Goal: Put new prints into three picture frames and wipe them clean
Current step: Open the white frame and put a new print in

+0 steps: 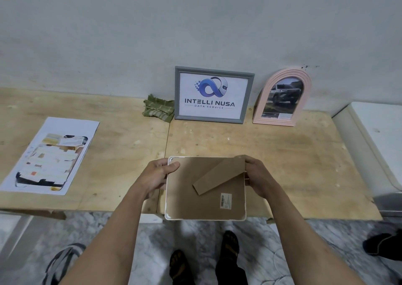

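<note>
A white picture frame point(167, 199) is face down, its brown backing board point(195, 175) and fold-out stand point(219, 174) showing, over the table's front edge. My left hand point(158, 173) grips its upper left corner. My right hand point(255, 175) holds its right edge, with fingers curled over the top of the stand. A grey frame point(177, 93) with a logo print and a pink arched frame point(304, 101) with a car photo lean on the wall. A green checked cloth point(158, 108) lies crumpled beside the grey frame. A loose print point(52, 156) lies at the left.
The wooden table point(293, 154) is two plywood boards joined by a seam down the middle. A white appliance or box point(376, 136) stands at the right end. Sandalled feet point(228, 247) and other footwear point(65, 260) are on the marble floor below.
</note>
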